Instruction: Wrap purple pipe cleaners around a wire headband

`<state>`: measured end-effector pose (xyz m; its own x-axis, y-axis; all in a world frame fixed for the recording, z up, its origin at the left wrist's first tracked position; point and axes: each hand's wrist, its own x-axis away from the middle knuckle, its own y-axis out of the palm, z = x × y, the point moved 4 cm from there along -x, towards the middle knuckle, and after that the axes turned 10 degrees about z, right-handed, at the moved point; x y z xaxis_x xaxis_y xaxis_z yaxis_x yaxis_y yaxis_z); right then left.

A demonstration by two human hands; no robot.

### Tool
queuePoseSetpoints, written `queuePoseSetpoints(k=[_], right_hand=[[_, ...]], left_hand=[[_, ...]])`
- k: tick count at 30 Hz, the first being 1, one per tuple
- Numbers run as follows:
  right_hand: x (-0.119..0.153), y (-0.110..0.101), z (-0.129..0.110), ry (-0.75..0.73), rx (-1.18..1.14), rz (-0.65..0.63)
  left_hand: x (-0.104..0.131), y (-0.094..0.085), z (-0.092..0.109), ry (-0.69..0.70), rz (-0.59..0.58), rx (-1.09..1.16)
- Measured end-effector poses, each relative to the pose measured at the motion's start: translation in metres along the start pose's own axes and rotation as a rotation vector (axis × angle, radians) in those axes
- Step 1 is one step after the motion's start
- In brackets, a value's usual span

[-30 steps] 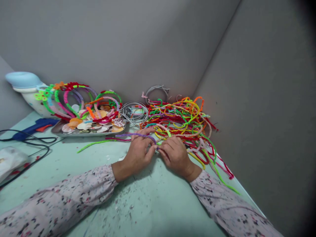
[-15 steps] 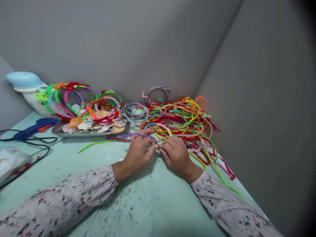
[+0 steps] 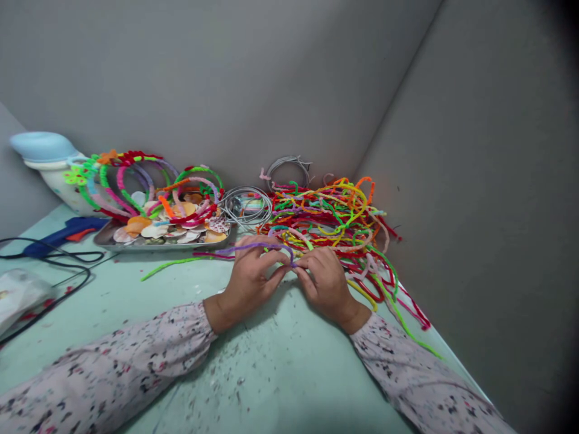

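A purple pipe cleaner (image 3: pixel 262 245) arches over the fingers of my left hand (image 3: pixel 254 278) and bends down between the two hands. My left thumb and forefinger pinch close to its bent part. From the other side, my right hand (image 3: pixel 326 282) pinches the same spot, its fingertips almost meeting the left ones. What exactly lies between the fingertips is partly hidden. Behind my hands a curved pipe cleaner with pink and green parts (image 3: pixel 298 235) shows. A green pipe cleaner (image 3: pixel 167 267) sticks out left of my left hand, lying on the table.
A heap of coloured pipe cleaners (image 3: pixel 335 211) lies behind my hands. Further left stand a metal tray (image 3: pixel 158 246) of shells, several fuzzy hoops (image 3: pixel 122 181), wire coils (image 3: pixel 246 208), a blue glue gun (image 3: pixel 63 235) with a black cable, a plastic bag (image 3: pixel 22 295) and a white-and-blue container (image 3: pixel 49 157).
The purple pipe cleaner now rises higher over my left fingers and bends more sharply down to the pinch. My hands have shifted only slightly.
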<state>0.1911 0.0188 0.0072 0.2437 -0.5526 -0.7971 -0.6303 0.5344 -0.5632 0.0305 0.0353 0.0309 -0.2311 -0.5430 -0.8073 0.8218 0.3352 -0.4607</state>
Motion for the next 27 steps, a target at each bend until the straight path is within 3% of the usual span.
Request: queuePoseSetpoints(k=[10, 27], right_hand=[[0.0007, 0.0007, 0.0004, 0.006, -0.034, -0.018], [0.0015, -0.0005, -0.0001, -0.017, -0.041, 0.004]], left_hand=[[0.0006, -0.0002, 0.0021, 0.185, 0.016, -0.055], [0.0014, -0.0011, -0.0003, 0.187, 0.028, -0.095]])
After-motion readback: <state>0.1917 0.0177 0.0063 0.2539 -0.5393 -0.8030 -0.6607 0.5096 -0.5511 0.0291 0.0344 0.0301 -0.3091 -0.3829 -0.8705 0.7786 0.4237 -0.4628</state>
